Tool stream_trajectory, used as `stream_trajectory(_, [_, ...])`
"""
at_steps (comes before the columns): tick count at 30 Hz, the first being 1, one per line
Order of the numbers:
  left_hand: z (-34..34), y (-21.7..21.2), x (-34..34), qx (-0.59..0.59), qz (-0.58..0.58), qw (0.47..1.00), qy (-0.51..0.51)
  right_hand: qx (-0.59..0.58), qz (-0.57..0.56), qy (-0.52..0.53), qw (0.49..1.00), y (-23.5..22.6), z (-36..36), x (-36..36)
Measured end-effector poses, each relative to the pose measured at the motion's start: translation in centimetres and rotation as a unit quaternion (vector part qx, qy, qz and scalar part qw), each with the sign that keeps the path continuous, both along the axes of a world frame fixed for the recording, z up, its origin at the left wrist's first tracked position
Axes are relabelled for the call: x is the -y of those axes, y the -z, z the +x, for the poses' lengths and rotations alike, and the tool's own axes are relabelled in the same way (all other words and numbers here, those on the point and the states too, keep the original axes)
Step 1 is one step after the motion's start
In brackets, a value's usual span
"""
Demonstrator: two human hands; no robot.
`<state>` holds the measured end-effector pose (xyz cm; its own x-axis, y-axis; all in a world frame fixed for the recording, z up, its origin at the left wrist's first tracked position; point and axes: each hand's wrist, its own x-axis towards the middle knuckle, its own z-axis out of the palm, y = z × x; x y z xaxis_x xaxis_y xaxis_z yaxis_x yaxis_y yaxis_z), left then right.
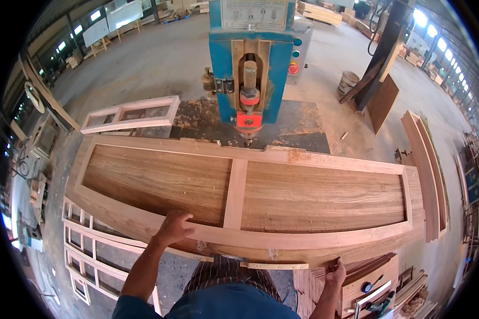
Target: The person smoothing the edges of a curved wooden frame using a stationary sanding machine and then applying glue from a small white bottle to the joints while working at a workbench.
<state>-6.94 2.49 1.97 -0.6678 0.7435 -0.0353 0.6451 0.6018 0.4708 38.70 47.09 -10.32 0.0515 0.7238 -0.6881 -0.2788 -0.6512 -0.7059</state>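
- Head view: a wooden door panel [245, 199] is laid flat across mid-frame, below a blue machine [250, 58]
- Its near rail is gripped by the left hand [174, 227], lower centre-left
- Its lower edge is pinched by the right hand [336, 274], lower right

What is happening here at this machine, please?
A person holds a large wooden door panel flat on the table of a blue machine. The left hand rests on the panel's near rail, fingers over its top. The right hand grips the near edge from below, further right. The panel's far edge lies under the machine's red head. A smaller wooden frame lies on the table's left, and more frames lean by the floor.
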Motion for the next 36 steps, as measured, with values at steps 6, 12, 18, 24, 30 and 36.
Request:
stream_trajectory(6, [-11.2,-0.5,-8.3,-0.075,-0.014,0.996,-0.041,0.014,0.011,0.0,1.0,-1.6,0.3,0.2])
stream_trajectory(12, [-23.5,2.4,-15.2,-0.133,-0.064,0.989,0.005,-0.044,-0.017,-0.024,0.999,-0.7,-0.2,2.1])
stream_trajectory(18, [-23.9,2.9,-16.6,-0.119,-0.102,0.987,0.019,-0.01,0.018,0.007,1.0,-1.2,-1.9,3.9])
stream_trajectory(24, [-24.2,1.9,-16.6,-0.113,-0.094,0.988,0.047,0.031,-0.009,0.052,0.998,-0.6,-2.2,3.4])
stream_trajectory(30, [-23.8,1.5,-16.8,-0.095,-0.107,0.989,0.038,0.011,-0.004,0.003,1.0,-2.7,-3.3,3.3])
stream_trajectory(36, [-24.2,3.2,-16.3,-0.126,-0.083,0.988,0.037,0.551,-0.075,-0.388,0.735,-12.2,-7.1,1.2])
